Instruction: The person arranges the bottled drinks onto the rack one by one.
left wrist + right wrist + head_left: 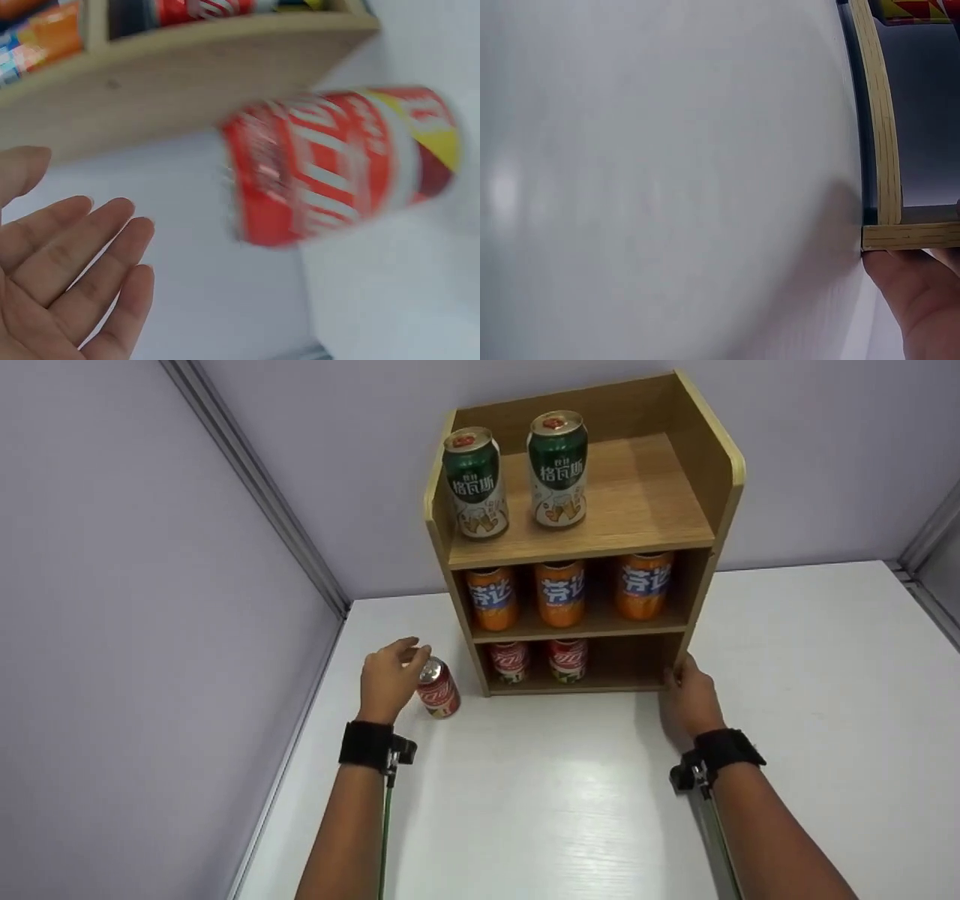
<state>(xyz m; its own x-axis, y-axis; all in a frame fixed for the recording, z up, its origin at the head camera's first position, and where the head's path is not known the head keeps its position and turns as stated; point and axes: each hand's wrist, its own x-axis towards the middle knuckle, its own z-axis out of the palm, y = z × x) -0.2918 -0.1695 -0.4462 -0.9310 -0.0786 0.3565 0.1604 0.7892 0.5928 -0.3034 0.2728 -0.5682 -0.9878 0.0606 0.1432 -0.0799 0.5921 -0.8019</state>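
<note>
A red soda can stands upright on the white table, just left of a small wooden shelf; in the left wrist view the same can looks blurred. Close to its top is my left hand, fingers loosely extended. The left wrist view has a gap between that hand and the can. At the shelf's lower right corner, my right hand grips the side panel. In the right wrist view, that hand has its thumb against the panel's outer face, with a fingertip just showing inside.
Two green-and-white cans stand on the shelf's top level. Three orange cans fill the middle level. Two red cans stand on the bottom level, left and centre. Grey walls border the table at left and back.
</note>
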